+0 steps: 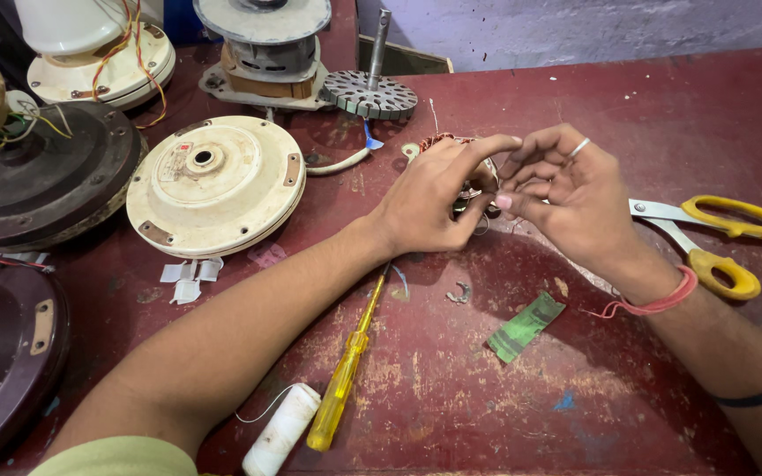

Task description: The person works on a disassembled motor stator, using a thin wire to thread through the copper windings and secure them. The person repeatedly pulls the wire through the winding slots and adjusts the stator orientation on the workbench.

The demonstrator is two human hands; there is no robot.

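My left hand (429, 198) and my right hand (566, 194) meet at the middle of a red worktable (646, 123). Both sets of fingers close around a small stator with copper-coloured winding (438, 141), most of it hidden behind the hands. The left thumb and forefinger pinch near its right side. My right hand wears a ring and a red wrist thread, and its fingers curl in toward the winding.
A yellow screwdriver (346, 370) and a white thread spool (280, 429) lie near my left forearm. Yellow-handled scissors (716, 234) lie at right. A cream fan cover (215, 183), dark fan housings (41, 181), a toothed rotor (369, 92), a green paper strip (525, 326).
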